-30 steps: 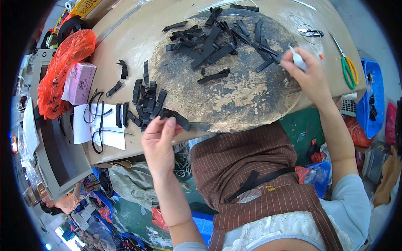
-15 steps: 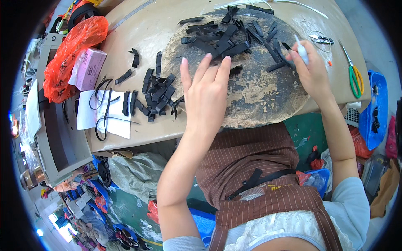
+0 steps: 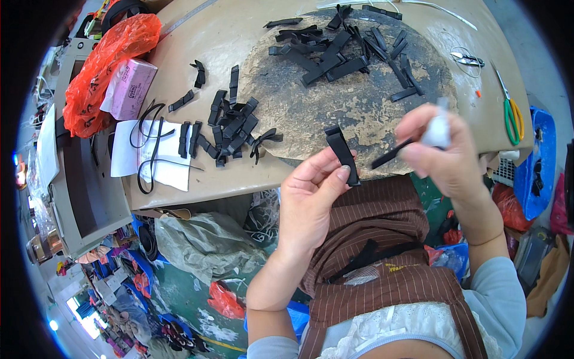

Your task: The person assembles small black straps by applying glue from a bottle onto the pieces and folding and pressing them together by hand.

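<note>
My left hand (image 3: 306,206) pinches a folded black ribbon bow (image 3: 341,149) between thumb and fingers, held up over the near edge of the round, worn board (image 3: 287,113). Close by on the right, my right hand (image 3: 448,167) is closed around a small white squeeze bottle (image 3: 437,133), blurred by motion. A short black ribbon strip (image 3: 390,155) sticks out from the same hand's fingertips toward the bow. Beyond both hands, a loose heap of black ribbon pieces (image 3: 329,57) lies on the far part of the board.
Left of the board lies a pile of black bows (image 3: 233,128), beside white paper (image 3: 128,149) with a thin black cord. A pink tissue box (image 3: 134,90) and red plastic bag (image 3: 107,72) stand farther left. Scissors (image 3: 513,116) and thread snips (image 3: 466,58) lie at the right.
My left hand has picked up a bow and drawn it back toward my body. My right hand has moved nearer, bringing the bottle and black strip.
</note>
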{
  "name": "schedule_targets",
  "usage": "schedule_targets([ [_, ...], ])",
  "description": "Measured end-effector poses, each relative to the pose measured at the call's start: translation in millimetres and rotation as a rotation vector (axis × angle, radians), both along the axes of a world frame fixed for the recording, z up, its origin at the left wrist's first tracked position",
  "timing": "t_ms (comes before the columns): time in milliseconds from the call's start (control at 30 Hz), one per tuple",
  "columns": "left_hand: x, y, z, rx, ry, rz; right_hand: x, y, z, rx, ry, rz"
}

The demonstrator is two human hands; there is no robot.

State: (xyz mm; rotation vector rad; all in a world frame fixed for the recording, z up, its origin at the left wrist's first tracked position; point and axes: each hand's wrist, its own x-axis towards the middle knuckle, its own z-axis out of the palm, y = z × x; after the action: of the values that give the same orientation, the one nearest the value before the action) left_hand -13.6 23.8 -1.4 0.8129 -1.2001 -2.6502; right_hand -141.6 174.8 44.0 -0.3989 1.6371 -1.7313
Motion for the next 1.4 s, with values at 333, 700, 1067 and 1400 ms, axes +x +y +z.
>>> schedule_targets([
  [333,11,10,-7,-0.215,0.088,0.0,16,-21,-37,0.017,-0.207,0.118],
  [700,6,12,-14,-0.308,0.049,0.009,16,-20,-40,0.049,-0.197,0.091],
  [1067,1,-2,-1,-0.234,-0.023,-0.016,5,-12,-48,-0.007,0.122,0.228],
  [1400,-8,-27,5,0.251,-0.169,-0.354,-8,-17,-53,-0.298,0.999,0.388],
])
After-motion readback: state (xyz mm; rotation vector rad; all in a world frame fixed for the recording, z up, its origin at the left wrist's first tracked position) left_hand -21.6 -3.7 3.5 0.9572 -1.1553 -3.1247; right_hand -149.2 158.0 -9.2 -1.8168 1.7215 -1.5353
